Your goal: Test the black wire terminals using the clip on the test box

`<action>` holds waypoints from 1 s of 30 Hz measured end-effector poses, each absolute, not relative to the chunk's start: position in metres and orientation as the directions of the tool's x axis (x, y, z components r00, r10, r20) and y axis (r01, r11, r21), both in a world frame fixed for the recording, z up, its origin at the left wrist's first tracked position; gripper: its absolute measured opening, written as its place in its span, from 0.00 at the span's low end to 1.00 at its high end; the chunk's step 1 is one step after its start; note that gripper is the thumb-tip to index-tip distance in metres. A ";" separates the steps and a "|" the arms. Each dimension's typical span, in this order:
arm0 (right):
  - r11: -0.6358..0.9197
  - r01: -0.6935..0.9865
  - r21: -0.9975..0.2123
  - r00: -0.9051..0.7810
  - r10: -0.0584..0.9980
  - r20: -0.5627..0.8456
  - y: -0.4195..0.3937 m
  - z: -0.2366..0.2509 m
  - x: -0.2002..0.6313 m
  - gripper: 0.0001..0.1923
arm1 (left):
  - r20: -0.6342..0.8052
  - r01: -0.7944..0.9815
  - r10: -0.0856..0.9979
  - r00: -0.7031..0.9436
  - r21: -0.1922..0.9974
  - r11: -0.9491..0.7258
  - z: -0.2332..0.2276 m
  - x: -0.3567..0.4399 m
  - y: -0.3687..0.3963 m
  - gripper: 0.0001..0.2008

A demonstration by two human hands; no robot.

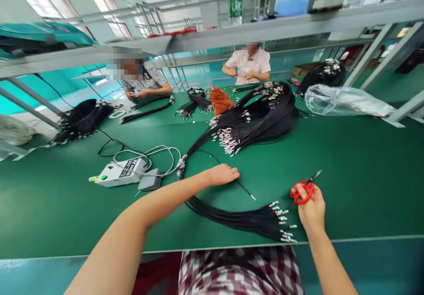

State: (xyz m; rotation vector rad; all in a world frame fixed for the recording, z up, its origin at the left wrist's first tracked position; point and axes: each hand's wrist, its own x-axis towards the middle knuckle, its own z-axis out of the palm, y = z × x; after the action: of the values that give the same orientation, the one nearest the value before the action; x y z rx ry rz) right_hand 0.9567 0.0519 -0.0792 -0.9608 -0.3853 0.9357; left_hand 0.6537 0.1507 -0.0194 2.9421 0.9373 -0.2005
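Left hand (222, 174) flat on cable (243, 188); right hand (311, 209) grips scissors (303, 190).

Probably a factory floor — cable bundles (261, 114) crowd a green workbench (364, 175).

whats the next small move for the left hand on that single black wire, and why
Probably pinch the single wire and draw it toward the near bundle. The left hand rests flat on the green table at that wire, not yet gripping it, while the right hand already holds the red scissors nearby.
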 end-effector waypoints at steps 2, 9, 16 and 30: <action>0.206 -0.526 -0.825 0.542 0.829 -0.139 0.052 -0.079 0.958 0.23 | -0.102 0.631 0.626 0.773 0.024 -0.776 -0.013 0.659 0.167 0.05; 0.158 -0.672 -0.723 0.456 0.858 -0.236 0.054 -0.075 0.974 0.18 | 0.223 0.860 0.879 0.421 0.209 -0.465 0.026 0.682 0.173 0.14; 0.168 -0.772 -0.613 0.367 0.905 -0.215 0.047 -0.069 0.980 0.15 | -0.280 0.795 0.746 0.604 0.147 -0.588 -0.024 0.658 0.019 0.23; 0.009 -0.749 -0.662 0.202 0.955 -0.216 0.048 -0.066 0.966 0.17 | -0.250 0.933 0.905 0.344 0.194 -0.302 -0.036 0.642 -0.076 0.15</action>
State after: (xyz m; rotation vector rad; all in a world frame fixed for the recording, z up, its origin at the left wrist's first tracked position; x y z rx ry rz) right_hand 0.9658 0.0480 -0.0661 -0.7703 -0.3334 1.3699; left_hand 0.6416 -0.0759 -0.0359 2.3097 1.6365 -0.1331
